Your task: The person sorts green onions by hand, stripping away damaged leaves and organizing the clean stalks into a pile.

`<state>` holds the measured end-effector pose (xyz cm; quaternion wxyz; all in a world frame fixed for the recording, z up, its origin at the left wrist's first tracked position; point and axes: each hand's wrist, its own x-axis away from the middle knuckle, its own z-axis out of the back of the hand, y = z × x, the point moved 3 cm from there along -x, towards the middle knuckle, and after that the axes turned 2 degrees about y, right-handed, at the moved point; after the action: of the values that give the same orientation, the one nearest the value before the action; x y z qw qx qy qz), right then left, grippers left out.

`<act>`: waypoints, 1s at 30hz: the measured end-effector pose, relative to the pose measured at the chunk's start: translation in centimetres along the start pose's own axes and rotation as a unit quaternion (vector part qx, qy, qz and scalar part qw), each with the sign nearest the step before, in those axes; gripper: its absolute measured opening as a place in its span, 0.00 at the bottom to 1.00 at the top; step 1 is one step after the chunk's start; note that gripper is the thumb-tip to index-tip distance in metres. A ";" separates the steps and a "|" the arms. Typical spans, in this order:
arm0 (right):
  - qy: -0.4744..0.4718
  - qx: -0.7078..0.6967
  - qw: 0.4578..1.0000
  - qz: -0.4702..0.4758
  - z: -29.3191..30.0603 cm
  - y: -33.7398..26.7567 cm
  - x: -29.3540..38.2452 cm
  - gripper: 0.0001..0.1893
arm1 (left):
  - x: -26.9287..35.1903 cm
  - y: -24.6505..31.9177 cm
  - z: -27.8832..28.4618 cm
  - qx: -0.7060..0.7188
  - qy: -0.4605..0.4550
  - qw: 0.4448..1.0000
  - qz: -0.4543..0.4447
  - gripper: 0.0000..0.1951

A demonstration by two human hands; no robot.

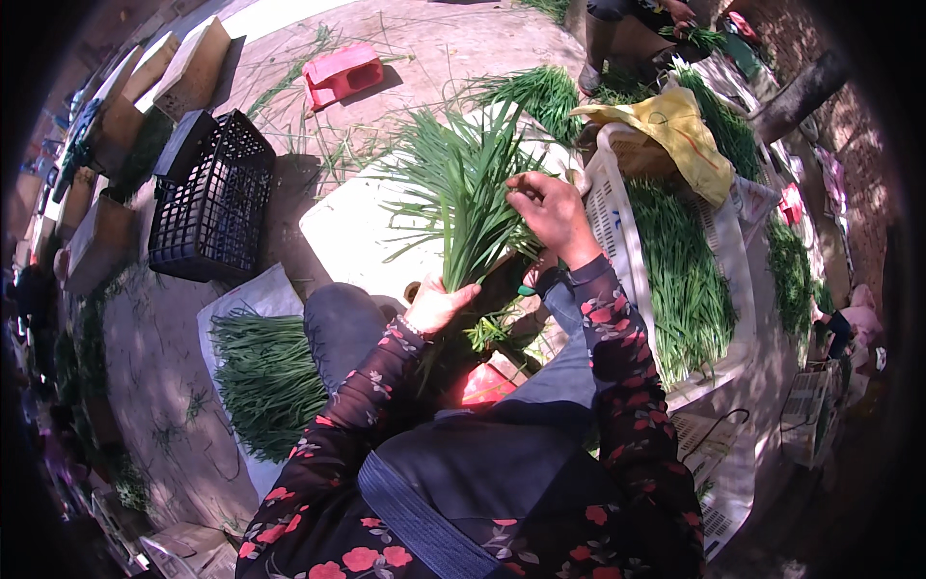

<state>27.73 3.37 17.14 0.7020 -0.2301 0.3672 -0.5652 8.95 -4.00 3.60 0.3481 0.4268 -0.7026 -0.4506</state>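
Observation:
My left hand (440, 302) is closed around the lower part of a bunch of long flat green leaves, apparently garlic chives (463, 195). The leaves fan upward over a white sheet (347, 231) on the ground. At the right side of the bunch, my right hand (551, 210) has its fingers bent close to the leaves; whether it pinches any cannot be told. More chives lie in an even pile (268, 383) on a white sack to the left. A white plastic crate (615, 203) to the right holds many more, with a yellow cloth (673, 137) over its far end.
A black plastic crate (210, 195) stands at the left near several blocks. A red plastic object (343, 76) lies ahead among scattered leaves. Another chive pile (542, 101) is beyond the sheet. A person (608, 36) is at the top right, another (861, 326) at the far right.

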 end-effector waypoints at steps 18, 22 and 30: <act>0.070 -0.489 0.848 -0.194 -3.3 3.2 2.1 0.05 | -1.2 0.2 0.1 0.017 0.019 1.000 0.003 0.04; 0.111 -0.626 0.722 -0.272 -3.9 6.7 4.8 0.05 | -2.0 0.4 -0.1 0.068 0.011 0.997 0.020 0.10; 0.158 -0.532 0.806 -0.206 0.8 8.0 4.6 0.13 | -1.8 -1.4 0.2 -0.002 0.052 0.998 0.024 0.16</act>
<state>33.77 0.90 10.50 0.2685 -0.5451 0.6602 -0.4415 9.87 -2.62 1.98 0.3958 0.4323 -0.6926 -0.4205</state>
